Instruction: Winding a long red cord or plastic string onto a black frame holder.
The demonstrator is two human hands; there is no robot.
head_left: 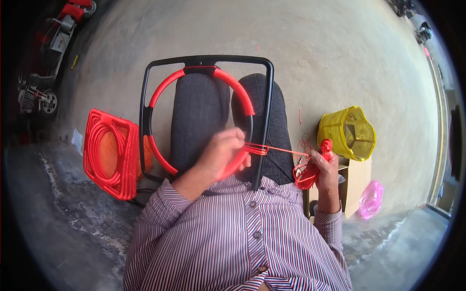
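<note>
Red cord runs taut at frame centre from our left hand, gripping the wrapped ring inside the black frame. Our right hand clutches the cord bundle.

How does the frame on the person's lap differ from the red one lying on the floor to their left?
The lap frame is black metal, its inner ring only partly wrapped in red cord; the floor frame is covered in red all over. The lap frame is gripped by the left hand, while the floor frame lies untouched. Both are rounded squares with a ring inside.
</note>
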